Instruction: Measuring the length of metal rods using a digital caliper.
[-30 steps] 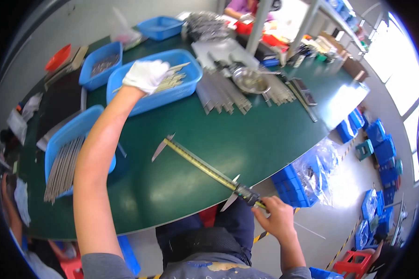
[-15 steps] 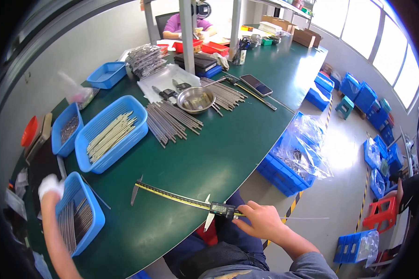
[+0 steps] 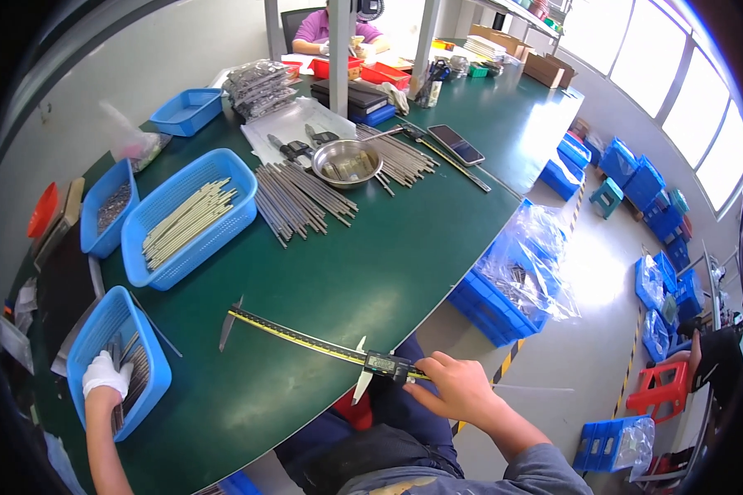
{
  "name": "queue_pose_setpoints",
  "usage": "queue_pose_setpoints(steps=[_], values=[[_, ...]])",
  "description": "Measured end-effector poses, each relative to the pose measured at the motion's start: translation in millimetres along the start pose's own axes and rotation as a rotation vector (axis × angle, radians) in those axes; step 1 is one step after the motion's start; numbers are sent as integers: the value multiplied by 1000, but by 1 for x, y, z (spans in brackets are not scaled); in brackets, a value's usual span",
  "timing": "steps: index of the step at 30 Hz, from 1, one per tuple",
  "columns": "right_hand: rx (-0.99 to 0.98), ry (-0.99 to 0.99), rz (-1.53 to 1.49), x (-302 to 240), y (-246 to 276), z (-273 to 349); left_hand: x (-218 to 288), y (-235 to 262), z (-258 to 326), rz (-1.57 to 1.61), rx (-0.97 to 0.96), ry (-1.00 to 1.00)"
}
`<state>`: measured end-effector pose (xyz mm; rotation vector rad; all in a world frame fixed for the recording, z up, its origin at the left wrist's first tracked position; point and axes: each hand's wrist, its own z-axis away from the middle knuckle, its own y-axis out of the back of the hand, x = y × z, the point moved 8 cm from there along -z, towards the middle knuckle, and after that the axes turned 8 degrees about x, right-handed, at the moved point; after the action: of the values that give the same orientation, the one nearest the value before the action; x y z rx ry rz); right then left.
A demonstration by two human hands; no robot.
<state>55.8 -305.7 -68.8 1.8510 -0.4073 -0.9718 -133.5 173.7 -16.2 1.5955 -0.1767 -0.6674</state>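
My right hand (image 3: 456,388) is closed round the end of a digital caliper (image 3: 305,340). The caliper extends left over the front of the green table, its long jaws apart with nothing between them. In a white glove, my left hand (image 3: 107,375) reaches into a light blue basket (image 3: 158,381) at the table's near left. Its fingers are curled round some thin grey metal rods (image 3: 138,371), whose ends show past the glove; how many it grips is hidden.
Beyond stands a larger blue basket (image 3: 241,210) of pale rods. Grey rods (image 3: 293,202) lie fanned beside a metal bowl (image 3: 347,162), a second caliper (image 3: 450,159) and a phone (image 3: 456,145). A person (image 3: 312,29) sits across the table. A blue crate (image 3: 495,307) stands right.
My left hand has moved from the basket's far left rim down into it, onto the rods. My right hand still holds the caliper. The whole view has shifted slightly.
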Motion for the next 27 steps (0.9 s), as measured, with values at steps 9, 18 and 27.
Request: queue_pose_setpoints(steps=[9,18,27], values=[[-25,-12,16,1,2,2,-4,-7,-12,-30,-7,56],[-12,-28,6,2,6,1,-40,-2,-21,183,298,23],[84,-44,-131,3,11,0,157,131,155,661,880,-1072]])
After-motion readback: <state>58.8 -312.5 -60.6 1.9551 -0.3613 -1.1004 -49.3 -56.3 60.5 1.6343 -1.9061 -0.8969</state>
